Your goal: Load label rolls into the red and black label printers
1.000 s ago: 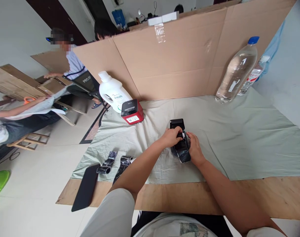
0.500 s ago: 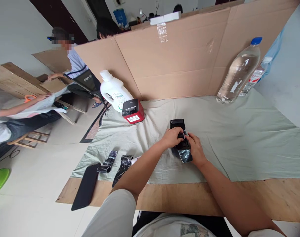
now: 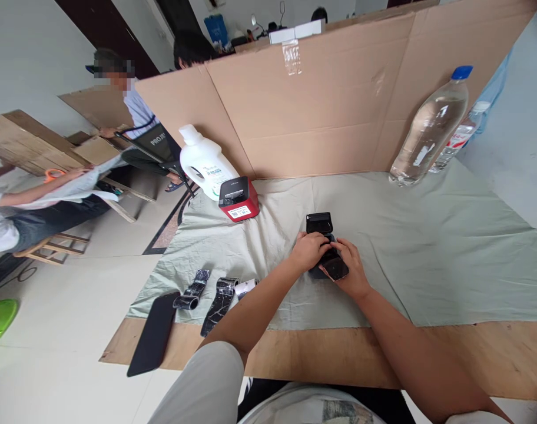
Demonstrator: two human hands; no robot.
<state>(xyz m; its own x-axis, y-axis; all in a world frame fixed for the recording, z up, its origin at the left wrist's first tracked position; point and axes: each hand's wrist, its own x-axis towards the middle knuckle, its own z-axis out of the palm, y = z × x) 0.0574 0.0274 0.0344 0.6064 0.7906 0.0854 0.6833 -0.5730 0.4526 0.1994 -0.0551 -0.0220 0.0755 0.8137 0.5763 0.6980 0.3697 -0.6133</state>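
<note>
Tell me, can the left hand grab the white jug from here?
Probably yes, with a stretch: the red-and-black device partly blocks the white jug, but the cap is in plain sight. The left hand would first have to leave the open-lidded black device.

Bright, diffuse light lies evenly over the pale green tablecloth (image 3: pixel 427 247), with faint shadows. Small glints mark the large water bottle (image 3: pixel 431 129) and clear tape (image 3: pixel 292 57). Wide-angle stretch tilts the outer edges; print on the white detergent bottle (image 3: pixel 206 162) looks soft, perhaps slightly blurred. Pixelation covers a seated person's head (image 3: pixel 113 68).
</note>
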